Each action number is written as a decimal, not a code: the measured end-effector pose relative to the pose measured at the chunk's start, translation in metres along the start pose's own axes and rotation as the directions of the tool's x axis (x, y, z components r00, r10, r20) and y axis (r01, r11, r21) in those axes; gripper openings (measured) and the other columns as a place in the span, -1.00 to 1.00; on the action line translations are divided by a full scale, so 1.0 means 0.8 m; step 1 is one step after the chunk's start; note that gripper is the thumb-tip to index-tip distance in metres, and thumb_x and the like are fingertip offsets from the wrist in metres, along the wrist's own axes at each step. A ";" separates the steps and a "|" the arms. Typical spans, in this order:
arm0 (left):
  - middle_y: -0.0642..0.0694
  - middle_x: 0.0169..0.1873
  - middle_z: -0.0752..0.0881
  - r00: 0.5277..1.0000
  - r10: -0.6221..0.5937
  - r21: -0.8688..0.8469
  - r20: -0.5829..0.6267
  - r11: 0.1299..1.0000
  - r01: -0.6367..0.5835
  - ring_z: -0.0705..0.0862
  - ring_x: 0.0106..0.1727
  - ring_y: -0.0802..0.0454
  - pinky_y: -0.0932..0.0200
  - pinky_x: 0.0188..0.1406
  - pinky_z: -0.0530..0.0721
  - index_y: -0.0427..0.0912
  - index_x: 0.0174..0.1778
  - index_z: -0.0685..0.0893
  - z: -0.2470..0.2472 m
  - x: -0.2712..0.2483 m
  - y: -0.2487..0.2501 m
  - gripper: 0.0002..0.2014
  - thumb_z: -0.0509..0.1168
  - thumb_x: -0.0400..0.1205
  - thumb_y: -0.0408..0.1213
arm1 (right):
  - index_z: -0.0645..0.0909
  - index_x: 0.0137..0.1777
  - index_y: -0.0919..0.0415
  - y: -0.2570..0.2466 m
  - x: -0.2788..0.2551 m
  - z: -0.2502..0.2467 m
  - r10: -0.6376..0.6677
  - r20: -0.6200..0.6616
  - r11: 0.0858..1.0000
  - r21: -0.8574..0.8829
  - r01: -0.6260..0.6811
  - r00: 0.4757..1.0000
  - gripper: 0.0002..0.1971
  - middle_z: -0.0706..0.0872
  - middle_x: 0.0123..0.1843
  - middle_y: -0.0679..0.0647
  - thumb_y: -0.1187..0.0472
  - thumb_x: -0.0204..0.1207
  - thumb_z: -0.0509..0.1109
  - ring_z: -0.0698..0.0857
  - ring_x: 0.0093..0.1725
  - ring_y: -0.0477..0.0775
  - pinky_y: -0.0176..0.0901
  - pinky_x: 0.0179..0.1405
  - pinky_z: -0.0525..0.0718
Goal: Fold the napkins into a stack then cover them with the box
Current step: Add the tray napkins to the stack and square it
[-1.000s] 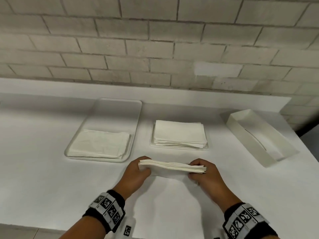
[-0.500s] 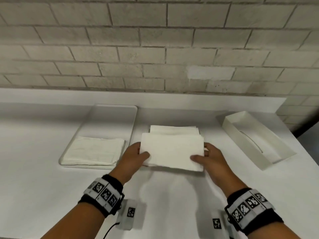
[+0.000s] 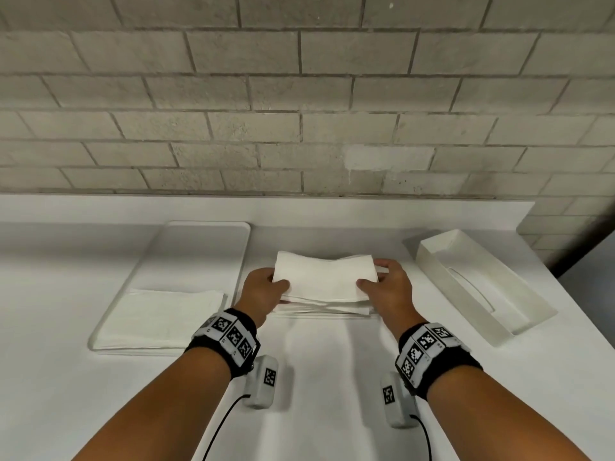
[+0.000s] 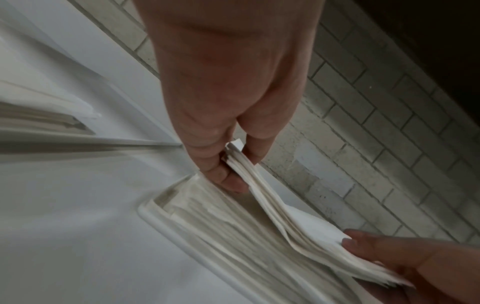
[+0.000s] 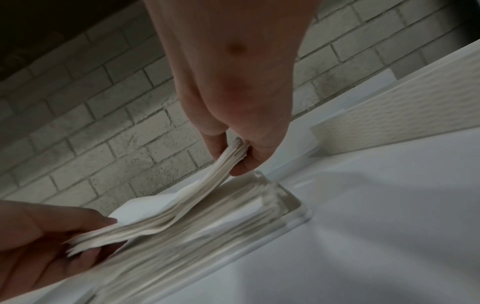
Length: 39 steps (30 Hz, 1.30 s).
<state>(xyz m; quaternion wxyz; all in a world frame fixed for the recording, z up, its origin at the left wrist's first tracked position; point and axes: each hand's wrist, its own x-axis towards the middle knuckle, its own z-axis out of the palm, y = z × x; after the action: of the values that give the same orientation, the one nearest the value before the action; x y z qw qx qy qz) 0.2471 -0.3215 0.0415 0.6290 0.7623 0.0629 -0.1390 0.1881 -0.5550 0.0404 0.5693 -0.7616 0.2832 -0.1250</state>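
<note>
I've got the folded bundle of white paper napkins [image 3: 324, 277] pinched at both short ends, left hand [image 3: 263, 291] and right hand [image 3: 387, 284], hovering just over the white stack in its shallow clear tray [image 4: 166, 232] beneath my fingers. It's light, soft and sagging mid-span, so I'd hold the edges firmly. The open white box [image 3: 482, 284] sits beyond my right hand on the bench [image 3: 316, 377]

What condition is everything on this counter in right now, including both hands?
Folded bundle of napkins: held at both ends, sagging in the middle, just above the stack.
Stack of napkins: lying flat on its small base.
Tray: holds flat napkins at its near end.
Box: open side up, off to the right.
Left hand: pinches the bundle.
Right hand: pinches the bundle.
</note>
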 end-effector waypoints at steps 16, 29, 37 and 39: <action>-0.17 0.49 0.55 0.806 0.475 0.845 0.353 0.207 -0.492 0.53 0.46 -0.20 -0.14 0.36 0.56 -0.15 0.49 0.55 0.021 -0.022 -0.014 -0.54 0.19 0.64 -0.17 | 0.73 0.26 0.09 0.020 -0.027 0.020 -0.634 0.424 0.314 -0.624 0.716 0.647 -0.73 0.71 0.34 0.08 0.15 0.60 0.38 0.68 0.30 0.18 0.07 0.21 0.69; -0.15 0.57 0.48 0.882 0.452 0.660 0.136 0.623 -0.421 0.40 0.61 -0.10 -0.02 0.61 0.38 -0.20 0.57 0.49 -0.046 -0.025 -0.030 -0.50 0.22 0.66 -0.25 | 0.78 0.05 0.17 -0.020 -0.042 0.051 -0.474 0.396 0.574 -0.538 0.617 0.786 -0.85 0.77 0.08 0.06 0.28 0.56 0.41 0.66 0.14 0.20 0.00 0.13 0.64; -0.21 0.40 0.62 0.874 0.164 0.523 -0.458 0.845 0.115 0.62 0.38 -0.19 0.02 0.42 0.51 -0.17 0.42 0.61 -0.247 -0.016 -0.060 -0.58 0.34 0.63 -0.21 | 0.73 0.04 0.31 -0.098 -0.116 0.181 0.169 0.555 0.912 0.225 -0.343 0.814 -0.84 0.78 -0.02 0.20 0.31 0.66 0.31 0.77 -0.04 0.22 0.03 0.13 0.74; -0.23 0.39 0.62 0.857 0.016 0.461 -0.514 0.848 0.261 0.67 0.31 -0.25 -0.11 0.38 0.63 -0.15 0.44 0.59 -0.291 -0.013 -0.069 -0.46 0.33 0.53 -0.05 | 0.67 -0.08 0.26 -0.094 -0.132 0.219 0.240 0.618 0.885 0.177 -0.430 0.749 -0.89 0.71 -0.14 0.15 0.29 0.63 0.33 0.71 -0.11 0.20 0.04 0.09 0.70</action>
<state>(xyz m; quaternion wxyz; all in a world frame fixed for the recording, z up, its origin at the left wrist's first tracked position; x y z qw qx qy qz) 0.2530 -0.0823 0.0326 0.3533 0.9057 0.2342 0.0102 0.2146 -0.3405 0.0689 0.7526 -0.6000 0.2066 0.1760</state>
